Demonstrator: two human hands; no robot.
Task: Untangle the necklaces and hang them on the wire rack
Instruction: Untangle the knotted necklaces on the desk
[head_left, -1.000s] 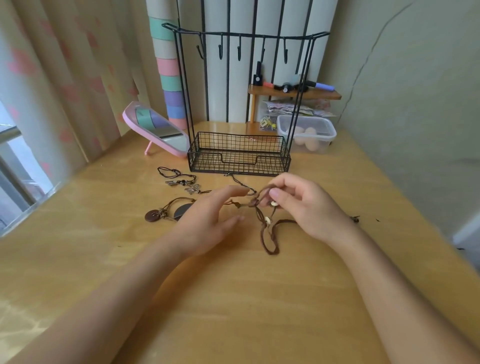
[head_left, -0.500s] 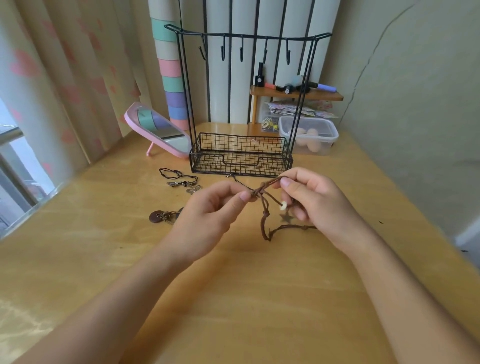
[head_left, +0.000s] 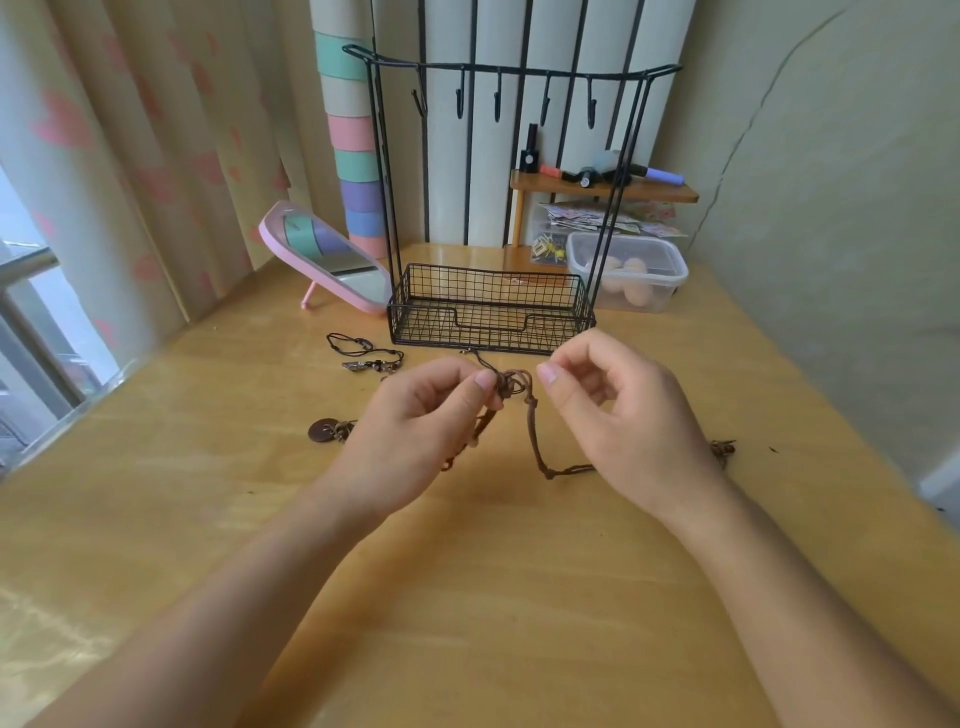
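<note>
Knotted brown cord necklaces (head_left: 511, 387) hang between the two hands, lifted just above the wooden table (head_left: 493, 597); the tangle sits at the left hand's fingertips, so that hand is the nearer one. Left hand (head_left: 415, 426) is closed in a pinch on the knot, with a beaded strand trailing down beneath its palm. Right hand (head_left: 618, 415), just beside the knot, has its fingers curled; whether thumb and forefinger actually grip a strand cannot be told. From the knot one cord drops and bends under the right hand. Beyond both hands stands the wire rack (head_left: 493, 312), hooks bare; further necklaces (head_left: 363, 353) lie past the left hand.
</note>
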